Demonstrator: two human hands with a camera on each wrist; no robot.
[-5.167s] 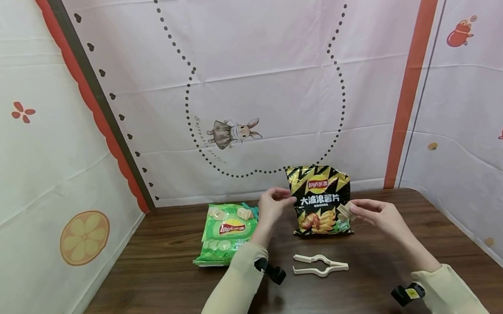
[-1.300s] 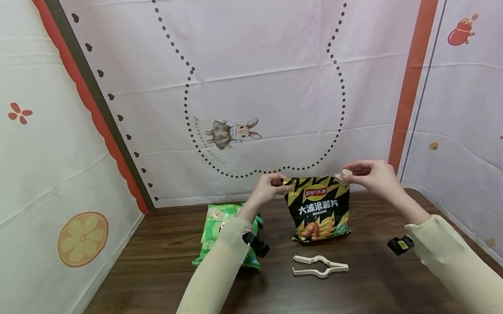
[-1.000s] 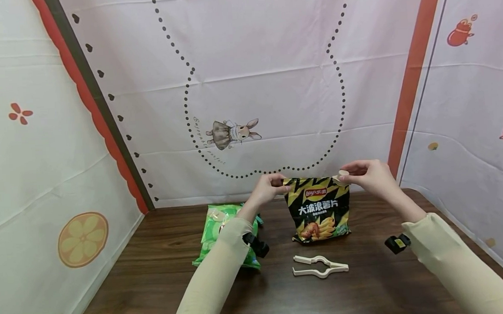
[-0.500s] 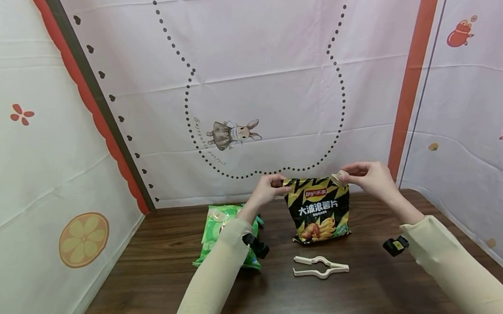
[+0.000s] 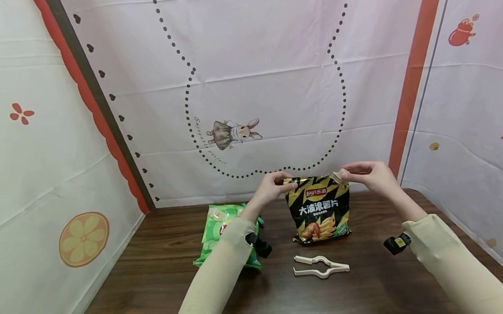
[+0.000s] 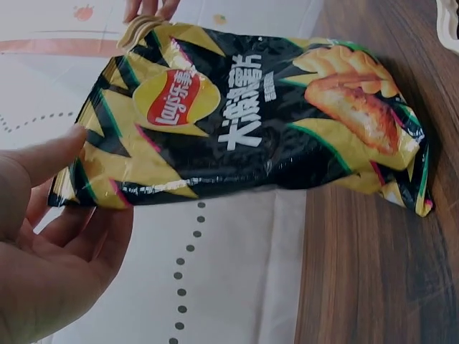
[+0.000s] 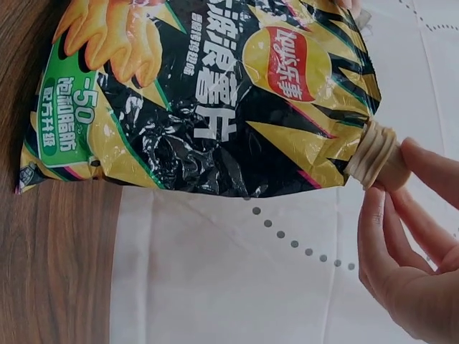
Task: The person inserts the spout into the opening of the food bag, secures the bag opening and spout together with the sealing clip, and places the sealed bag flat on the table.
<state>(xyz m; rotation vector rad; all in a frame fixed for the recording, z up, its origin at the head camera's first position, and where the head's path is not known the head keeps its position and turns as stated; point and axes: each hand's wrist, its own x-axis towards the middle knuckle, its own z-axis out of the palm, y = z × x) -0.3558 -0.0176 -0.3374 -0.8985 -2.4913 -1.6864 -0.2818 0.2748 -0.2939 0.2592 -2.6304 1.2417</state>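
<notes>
A black and yellow bag of potato chips [image 5: 318, 210] stands on the table, facing me. My left hand [image 5: 271, 189] pinches its top left corner, thumb in front and fingers behind, as the left wrist view shows. At the top right corner my right hand [image 5: 371, 176] pinches a small beige ridged bag clip [image 7: 378, 154] between thumb and fingers. The clip's ridged end sits over the bag's edge; how far its jaws are closed I cannot tell.
Left of it lies a green chip bag [image 5: 211, 224], partly covered by my left arm, with a teal piece [image 5: 260, 220] showing at its edge. A cream tong-shaped clip [image 5: 322, 271] lies in front of the black bag. Printed cloth [image 5: 266, 100] hangs behind the table [image 5: 164, 282].
Since the earliest frame, my right hand has brought the clip from the bag's lower right side to its top right corner. My left hand has gone to the top left corner.
</notes>
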